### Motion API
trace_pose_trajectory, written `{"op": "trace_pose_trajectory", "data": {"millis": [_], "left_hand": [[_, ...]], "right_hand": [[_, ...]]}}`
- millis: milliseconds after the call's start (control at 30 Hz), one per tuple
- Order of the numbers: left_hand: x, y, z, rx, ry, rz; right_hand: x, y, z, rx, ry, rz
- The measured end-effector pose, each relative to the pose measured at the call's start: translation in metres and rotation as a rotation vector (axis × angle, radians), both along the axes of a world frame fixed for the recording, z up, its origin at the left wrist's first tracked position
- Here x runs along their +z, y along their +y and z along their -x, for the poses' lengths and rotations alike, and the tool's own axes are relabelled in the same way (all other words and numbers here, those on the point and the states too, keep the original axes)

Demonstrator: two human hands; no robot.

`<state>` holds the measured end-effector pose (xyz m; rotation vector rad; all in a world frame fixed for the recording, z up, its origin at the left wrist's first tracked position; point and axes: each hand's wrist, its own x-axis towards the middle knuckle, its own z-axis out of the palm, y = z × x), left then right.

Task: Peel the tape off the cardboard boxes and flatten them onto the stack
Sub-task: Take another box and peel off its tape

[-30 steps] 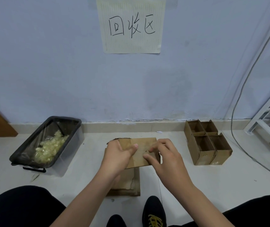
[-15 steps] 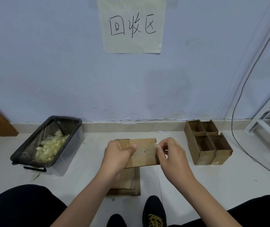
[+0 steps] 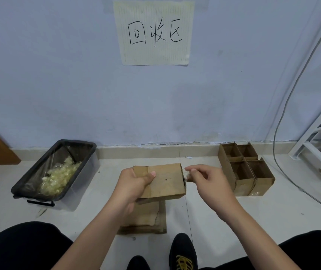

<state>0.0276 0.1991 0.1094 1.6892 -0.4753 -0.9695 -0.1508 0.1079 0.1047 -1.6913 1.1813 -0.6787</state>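
Observation:
A brown cardboard box (image 3: 167, 181) is held above the floor in the middle of the view. My left hand (image 3: 134, 185) grips its left end, thumb on top. Just off the box's right end, my right hand (image 3: 207, 179) pinches a strip of clear tape (image 3: 187, 175) that still clings to that end. Below the box lies a stack of flattened cardboard (image 3: 146, 219) on the floor. Several open cardboard boxes (image 3: 245, 170) stand together at the right by the wall.
A black-rimmed clear bin (image 3: 56, 170) with crumpled tape in it sits at the left. A paper sign (image 3: 153, 32) hangs on the wall. A cable (image 3: 278, 145) and a white metal frame (image 3: 315, 145) are at the right. My shoes (image 3: 183, 254) are at the bottom.
My right hand has moved from the box's top to past its right end, pulling the tape strip off sideways. My left hand keeps its grip on the box.

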Motion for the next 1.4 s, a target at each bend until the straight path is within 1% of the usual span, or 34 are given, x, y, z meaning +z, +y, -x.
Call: {"op": "trace_pose_trajectory", "data": {"millis": [100,200,233,300,333,367,400,433,467,500,533,600,667,767,933,1000,1067,1200,1333,1400], "left_hand": [[-0.004,-0.001,-0.002,-0.003,-0.036,-0.02],[-0.01,-0.005,-0.007,-0.017,-0.133,-0.049],[-0.012,-0.006,-0.009,-0.016,-0.221,-0.077],[-0.014,-0.008,-0.008,0.005,-0.512,-0.119],[-0.014,-0.008,-0.007,-0.028,-0.68,-0.066],[-0.014,-0.009,-0.005,-0.155,-0.827,0.016],[-0.015,-0.011,-0.001,-0.352,-0.931,0.071],[-0.016,-0.012,0.004,-0.552,-0.962,0.084],[-0.017,-0.013,0.01,-0.713,-0.93,0.057],[-0.022,-0.013,0.014,-0.813,-0.877,0.024],[-0.027,-0.013,0.017,-0.857,-0.846,0.007],[-0.033,-0.012,0.018,-0.841,-0.862,-0.02],[-0.033,-0.01,0.016,-0.782,-0.878,-0.024],[-0.029,-0.009,0.01,-0.685,-0.835,0.0],[-0.024,-0.008,0.0,-0.582,-0.756,0.059],[-0.022,-0.008,-0.001,-0.582,-0.743,0.077],[-0.022,-0.007,0.0,-0.607,-0.759,0.083],[-0.021,-0.005,0.001,-0.627,-0.783,0.1],[-0.02,-0.005,-0.001,-0.635,-0.804,0.088],[-0.02,-0.005,-0.001,-0.661,-0.813,0.068]], "right_hand": [[-0.006,0.0,0.0,0.046,0.081,0.026],[-0.006,-0.001,0.001,0.0,0.052,-0.021],[-0.005,-0.001,0.002,-0.006,0.03,-0.047],[-0.003,0.0,0.003,-0.005,0.002,-0.08],[-0.002,0.0,0.002,-0.002,-0.009,-0.089],[-0.002,0.001,0.001,0.002,-0.013,-0.087],[-0.002,0.002,-0.001,0.01,-0.014,-0.079],[-0.002,0.003,-0.002,0.025,-0.019,-0.073],[-0.002,0.004,-0.003,0.045,-0.029,-0.074],[-0.002,0.006,-0.004,0.065,-0.032,-0.073],[-0.003,0.007,-0.005,0.075,-0.027,-0.067],[-0.003,0.007,-0.004,0.063,-0.015,-0.047],[-0.002,0.005,-0.001,0.036,-0.012,-0.033],[0.003,-0.005,0.004,0.002,-0.007,0.012],[0.007,-0.02,0.018,-0.097,-0.118,-0.009],[0.009,-0.019,0.02,-0.046,-0.155,-0.028],[0.012,-0.016,0.019,0.056,-0.161,-0.048],[0.016,-0.01,0.015,0.162,0.007,0.046],[0.015,-0.009,0.015,0.234,0.041,0.008],[0.013,-0.01,0.016,0.263,0.114,0.078]]}}
